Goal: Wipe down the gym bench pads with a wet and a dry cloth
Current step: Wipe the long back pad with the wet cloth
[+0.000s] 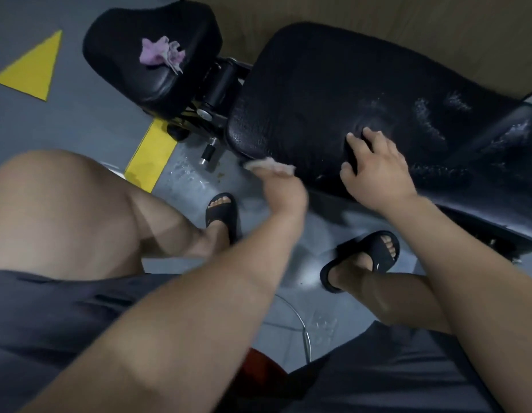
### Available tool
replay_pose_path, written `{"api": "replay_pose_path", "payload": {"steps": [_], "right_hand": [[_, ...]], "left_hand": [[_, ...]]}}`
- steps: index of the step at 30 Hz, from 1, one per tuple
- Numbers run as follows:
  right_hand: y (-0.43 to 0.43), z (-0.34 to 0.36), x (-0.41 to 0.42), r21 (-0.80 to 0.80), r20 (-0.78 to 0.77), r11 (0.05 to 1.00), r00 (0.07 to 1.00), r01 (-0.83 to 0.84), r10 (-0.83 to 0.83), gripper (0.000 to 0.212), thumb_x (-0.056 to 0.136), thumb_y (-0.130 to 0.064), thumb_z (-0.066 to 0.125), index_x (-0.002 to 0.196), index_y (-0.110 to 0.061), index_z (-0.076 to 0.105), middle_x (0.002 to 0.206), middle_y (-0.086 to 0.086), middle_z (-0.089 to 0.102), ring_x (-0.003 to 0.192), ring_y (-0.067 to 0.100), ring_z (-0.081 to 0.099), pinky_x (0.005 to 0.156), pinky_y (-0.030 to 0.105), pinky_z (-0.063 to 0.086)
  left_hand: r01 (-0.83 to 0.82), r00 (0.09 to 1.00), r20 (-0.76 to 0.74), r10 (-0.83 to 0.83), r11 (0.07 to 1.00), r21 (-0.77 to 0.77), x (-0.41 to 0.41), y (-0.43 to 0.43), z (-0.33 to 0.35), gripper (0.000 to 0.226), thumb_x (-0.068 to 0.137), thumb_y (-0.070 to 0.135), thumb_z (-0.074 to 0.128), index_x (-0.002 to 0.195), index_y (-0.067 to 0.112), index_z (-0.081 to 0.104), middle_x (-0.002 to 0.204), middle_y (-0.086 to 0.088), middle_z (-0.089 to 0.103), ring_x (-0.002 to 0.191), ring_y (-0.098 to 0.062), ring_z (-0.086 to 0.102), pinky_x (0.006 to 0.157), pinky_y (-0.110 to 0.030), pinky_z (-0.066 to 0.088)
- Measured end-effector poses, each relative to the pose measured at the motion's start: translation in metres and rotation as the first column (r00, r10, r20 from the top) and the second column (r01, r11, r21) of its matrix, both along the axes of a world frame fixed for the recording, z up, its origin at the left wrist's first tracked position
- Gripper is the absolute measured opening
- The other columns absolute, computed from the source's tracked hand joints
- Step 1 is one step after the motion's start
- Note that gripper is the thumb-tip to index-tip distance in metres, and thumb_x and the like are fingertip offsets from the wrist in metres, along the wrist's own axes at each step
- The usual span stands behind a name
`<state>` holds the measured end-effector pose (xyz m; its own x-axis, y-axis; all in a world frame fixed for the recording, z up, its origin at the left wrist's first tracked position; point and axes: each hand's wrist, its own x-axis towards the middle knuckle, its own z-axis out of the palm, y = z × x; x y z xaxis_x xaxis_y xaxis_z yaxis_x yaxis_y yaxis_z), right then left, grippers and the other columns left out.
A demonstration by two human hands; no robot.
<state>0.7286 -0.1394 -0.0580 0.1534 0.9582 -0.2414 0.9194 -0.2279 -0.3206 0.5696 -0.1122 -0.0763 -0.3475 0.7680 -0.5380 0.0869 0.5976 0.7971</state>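
Fingers (369, 134) of the right hand (378, 171) lie spread and fairly straight on the long black pad (318, 84), thumb against its near side, holding nothing. Beside it, the left hand (285, 189) is blurred; it holds a pale cloth (272, 167) bunched against the pad's near lower edge, though how its fingers curl cannot be made out. Farther along the same pad, wet streaks (428, 120) show on the black cover. A hinge (217, 90) joins this pad to a small pad (124, 73) at the upper left, a surface that carries a crumpled lilac cloth (160, 53) well apart from both hands. Below lies the grey floor (80, 120) with yellow markings (32, 67), and the person's feet in black sandals (221, 210).
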Motion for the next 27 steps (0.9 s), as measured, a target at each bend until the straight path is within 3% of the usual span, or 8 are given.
{"api": "replay_pose_path", "payload": {"steps": [3, 6, 13, 16, 18, 21, 24, 27], "right_hand": [[0.002, 0.009, 0.013, -0.047, -0.05, 0.997, 0.997, -0.055, 0.052, 0.064, 0.1, -0.036, 0.055, 0.159, -0.025, 0.033, 0.168, 0.007, 0.019, 0.154, 0.031, 0.014, 0.126, 0.045, 0.019], [0.001, 0.018, 0.03, -0.124, -0.109, 0.988, 0.991, -0.087, 0.074, 0.063, 0.099, -0.035, 0.058, 0.158, -0.031, 0.036, 0.169, -0.002, 0.017, 0.155, 0.025, 0.013, 0.126, 0.037, 0.018], [-0.01, 0.011, 0.041, -0.067, -0.111, 0.983, 0.98, -0.17, 0.162, 0.062, 0.101, -0.03, 0.059, 0.158, -0.03, 0.036, 0.169, 0.0, 0.019, 0.156, 0.027, 0.012, 0.126, 0.037, 0.017], [-0.014, 0.005, 0.042, -0.019, -0.12, 0.986, 0.979, -0.167, 0.164, 0.06, 0.1, -0.028, 0.06, 0.157, -0.027, 0.04, 0.168, 0.004, 0.022, 0.156, 0.029, 0.014, 0.127, 0.038, 0.017], [-0.017, 0.0, 0.042, 0.017, -0.116, 0.987, 0.98, -0.161, 0.162, 0.06, 0.099, -0.027, 0.061, 0.155, -0.025, 0.042, 0.167, 0.006, 0.025, 0.156, 0.03, 0.017, 0.127, 0.041, 0.018], [-0.021, -0.008, 0.038, 0.034, -0.057, 0.984, 0.983, -0.173, 0.174, 0.06, 0.101, -0.027, 0.055, 0.158, -0.022, 0.037, 0.168, 0.011, 0.021, 0.156, 0.034, 0.015, 0.127, 0.046, 0.017], [-0.023, -0.014, 0.034, 0.048, -0.018, 0.979, 0.98, -0.198, 0.199, 0.06, 0.104, -0.027, 0.048, 0.16, -0.021, 0.031, 0.169, 0.012, 0.018, 0.156, 0.035, 0.013, 0.128, 0.047, 0.014], [-0.024, -0.013, 0.037, 0.051, -0.025, 0.978, 0.978, -0.205, 0.206, 0.06, 0.104, -0.029, 0.048, 0.16, -0.022, 0.03, 0.169, 0.01, 0.017, 0.157, 0.034, 0.013, 0.128, 0.046, 0.013]], "left_hand": [[-0.066, 0.996, 0.049, 0.077, 0.977, -0.201, 0.053, -0.029, -0.003, 0.048, 0.111, 0.007, 0.021, 0.156, -0.003, 0.01, 0.163, -0.022, 0.024, 0.147, -0.028, 0.031, 0.117, -0.025, 0.025], [-0.069, 0.961, 0.262, 0.088, 0.994, -0.081, 0.041, -0.031, -0.016, 0.046, 0.109, 0.017, 0.038, 0.148, -0.005, 0.033, 0.137, -0.023, 0.058, 0.122, -0.032, 0.06, 0.107, -0.041, 0.045], [0.062, 0.965, -0.25, -0.083, 0.994, -0.09, 0.025, -0.007, -0.017, 0.043, 0.11, 0.008, 0.027, 0.15, -0.005, 0.025, 0.151, -0.028, 0.038, 0.139, -0.042, 0.042, 0.116, -0.041, 0.031], [0.376, 0.72, -0.554, -0.418, 0.906, -0.194, 0.062, -0.035, -0.017, 0.046, 0.11, 0.007, 0.022, 0.153, -0.008, 0.016, 0.153, -0.035, 0.029, 0.133, -0.045, 0.043, 0.11, -0.049, 0.04], [0.306, 0.92, -0.197, -0.34, 0.934, -0.184, 0.076, -0.05, -0.015, 0.044, 0.111, 0.013, 0.026, 0.154, 0.001, 0.025, 0.151, -0.027, 0.04, 0.117, -0.023, 0.056, 0.097, -0.027, 0.049], [0.07, 0.98, 0.187, -0.07, 0.998, 0.01, 0.051, -0.043, -0.012, 0.03, 0.109, 0.014, 0.037, 0.131, 0.001, 0.053, 0.124, -0.013, 0.064, 0.094, -0.013, 0.062, 0.089, -0.022, 0.054], [-0.144, 0.966, 0.22, 0.136, 0.989, 0.019, 0.017, -0.017, -0.018, 0.024, 0.108, 0.014, 0.039, 0.126, 0.005, 0.051, 0.124, -0.01, 0.065, 0.102, -0.019, 0.058, 0.106, -0.044, 0.047], [0.04, 0.996, 0.08, -0.037, 0.999, -0.032, 0.029, -0.022, -0.006, 0.013, 0.106, 0.014, 0.039, 0.117, 0.021, 0.043, 0.132, -0.016, 0.058, 0.115, -0.03, 0.059, 0.084, -0.033, 0.047]]}}
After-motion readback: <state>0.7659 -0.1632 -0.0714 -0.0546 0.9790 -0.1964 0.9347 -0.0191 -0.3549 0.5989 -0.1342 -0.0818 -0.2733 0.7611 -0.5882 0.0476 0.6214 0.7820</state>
